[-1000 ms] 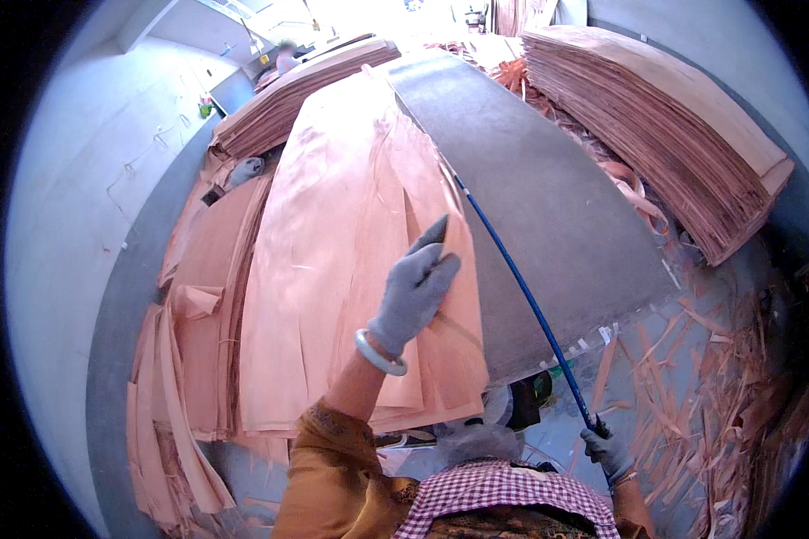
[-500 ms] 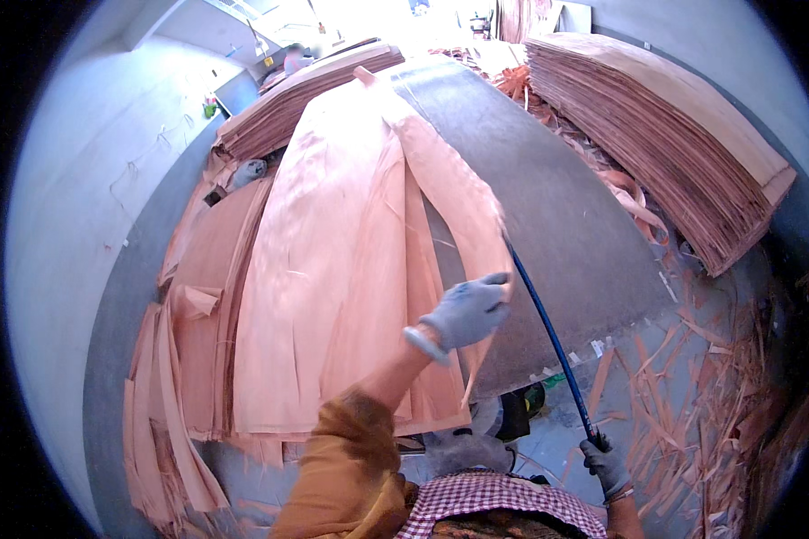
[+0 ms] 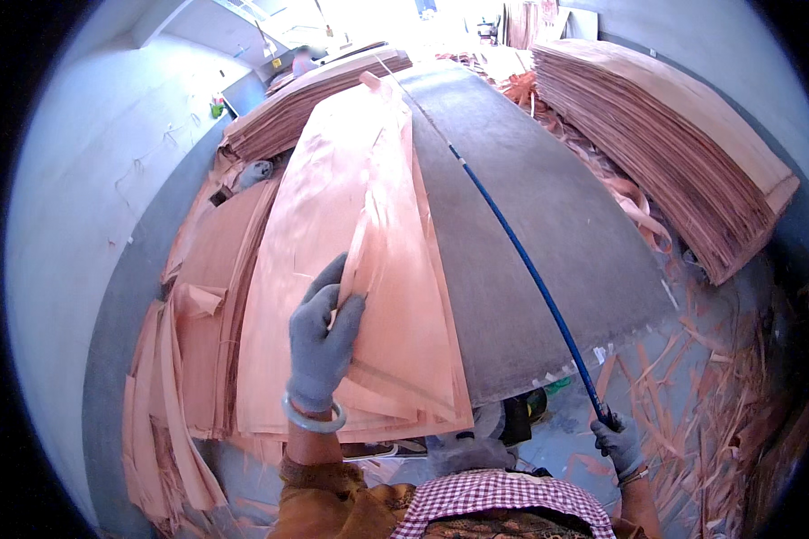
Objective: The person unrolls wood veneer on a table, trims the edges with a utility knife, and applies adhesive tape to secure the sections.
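Veneer, thin and pinkish, rises in a narrow fold pinched in a worker's gloved left hand, above sheets spread over the left part of a long grey board. A white bangle circles the wrist. The gloved right hand is wrapped around the near end of a blue pole, a grip that appears to give it reach far up the board; whether the pole's thin far end touches anything cannot be told. The sheets lie lengthwise, probably so that their long edge falls within the left hand's reach. A checked apron shows at the near edge. Farther out, 2 tall stacks flank the board, the right stack and the left stack, seemingly laid flat to keep them steady. Strips litter the floor at right. No container can be made out; the stacks stand open. At far left, 1 person is partly visible.
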A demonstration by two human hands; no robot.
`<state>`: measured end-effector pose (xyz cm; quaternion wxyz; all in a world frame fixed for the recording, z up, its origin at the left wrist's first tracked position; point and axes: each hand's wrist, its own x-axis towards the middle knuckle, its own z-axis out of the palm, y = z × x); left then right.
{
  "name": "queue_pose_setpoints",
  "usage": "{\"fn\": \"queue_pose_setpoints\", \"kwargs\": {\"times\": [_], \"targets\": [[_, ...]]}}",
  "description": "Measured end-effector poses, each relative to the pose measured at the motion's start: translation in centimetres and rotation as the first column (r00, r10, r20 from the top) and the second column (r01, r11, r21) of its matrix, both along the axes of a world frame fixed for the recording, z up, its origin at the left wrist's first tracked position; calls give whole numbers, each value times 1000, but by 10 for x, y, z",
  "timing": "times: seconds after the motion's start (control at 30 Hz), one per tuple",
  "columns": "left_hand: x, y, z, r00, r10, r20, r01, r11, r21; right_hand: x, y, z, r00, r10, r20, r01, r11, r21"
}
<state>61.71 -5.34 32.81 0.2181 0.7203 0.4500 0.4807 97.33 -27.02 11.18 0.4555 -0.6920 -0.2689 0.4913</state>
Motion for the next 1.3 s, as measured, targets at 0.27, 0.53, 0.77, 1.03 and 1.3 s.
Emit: {"fn": "queue_pose_setpoints", "kwargs": {"times": [0.27, 0.53, 0.77, 1.03, 1.3], "targets": [[-61, -9, 34, 741, 423, -521, -164, 867, 470, -3, 2, 1, 997, 65, 39, -64, 997, -32], [-69, -14, 63, 348, 736, -581, -121, 650, 750, -6, 8, 5, 999, 49, 25, -47, 998, -50], [22, 6, -138, 408, 228, -884, 62, 959, 276, -14, 18, 21, 994, 91, 57, -90, 996, -13], [54, -10, -255, 450, -337, -827, 116, 940, -320, -40, 29, 26, 989, 123, -83, -126, 991, -35], [-96, 27, -263, 449, 208, -869, -555, 827, -89, -66, 59, 9, 955, 213, -209, -222, 975, -20]]}}
